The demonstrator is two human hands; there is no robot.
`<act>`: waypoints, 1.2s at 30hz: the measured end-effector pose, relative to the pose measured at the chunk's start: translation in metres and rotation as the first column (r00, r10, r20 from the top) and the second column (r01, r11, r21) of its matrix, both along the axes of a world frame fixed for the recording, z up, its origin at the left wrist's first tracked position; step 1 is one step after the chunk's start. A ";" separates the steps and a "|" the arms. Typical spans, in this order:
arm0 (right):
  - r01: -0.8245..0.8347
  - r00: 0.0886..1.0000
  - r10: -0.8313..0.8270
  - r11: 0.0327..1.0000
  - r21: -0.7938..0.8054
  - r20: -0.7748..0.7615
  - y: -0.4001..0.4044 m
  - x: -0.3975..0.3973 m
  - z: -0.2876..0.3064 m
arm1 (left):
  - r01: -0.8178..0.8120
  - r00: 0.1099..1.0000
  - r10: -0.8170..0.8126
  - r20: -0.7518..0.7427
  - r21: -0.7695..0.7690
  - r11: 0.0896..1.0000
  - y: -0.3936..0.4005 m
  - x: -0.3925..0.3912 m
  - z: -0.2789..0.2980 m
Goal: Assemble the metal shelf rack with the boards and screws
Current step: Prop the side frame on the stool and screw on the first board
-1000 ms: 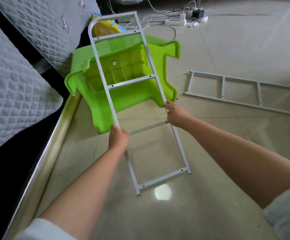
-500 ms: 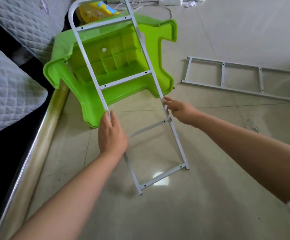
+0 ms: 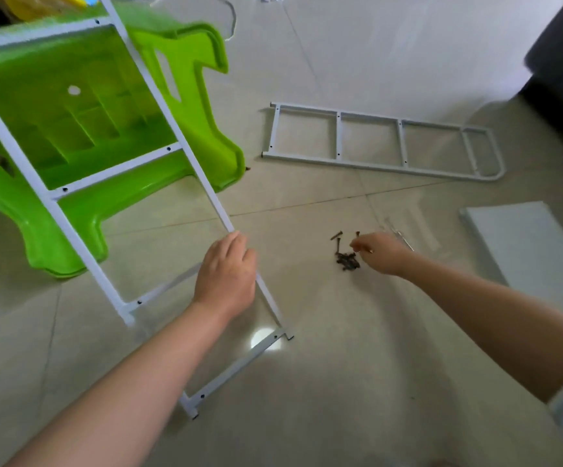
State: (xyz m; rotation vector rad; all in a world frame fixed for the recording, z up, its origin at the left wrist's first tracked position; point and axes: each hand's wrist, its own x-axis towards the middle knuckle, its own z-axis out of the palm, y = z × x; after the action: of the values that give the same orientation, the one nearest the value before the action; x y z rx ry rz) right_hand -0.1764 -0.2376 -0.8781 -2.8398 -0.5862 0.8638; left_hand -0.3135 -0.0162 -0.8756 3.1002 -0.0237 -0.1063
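Over the screws, right hand now reaches.

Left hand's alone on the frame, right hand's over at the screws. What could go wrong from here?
1. The white side frame leans on the green stool with only the left hand gripping one rail; it may twist or slide on the glossy floor tiles.
2. The right hand reaches into the loose screw pile; a nudge could scatter screws across the floor.
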 end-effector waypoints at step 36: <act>0.467 0.865 -0.320 0.796 -0.385 0.387 -0.206 -0.004 -0.014 | 0.392 0.802 -0.362 -0.475 -0.040 0.919 -0.172 0.093 -0.032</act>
State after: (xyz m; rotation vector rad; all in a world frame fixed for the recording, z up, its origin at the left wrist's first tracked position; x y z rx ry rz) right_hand -0.1800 -0.4437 -0.8918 -3.3697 0.2620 0.5438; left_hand -0.2210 -0.1878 -0.9078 2.9793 -0.6346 -0.8910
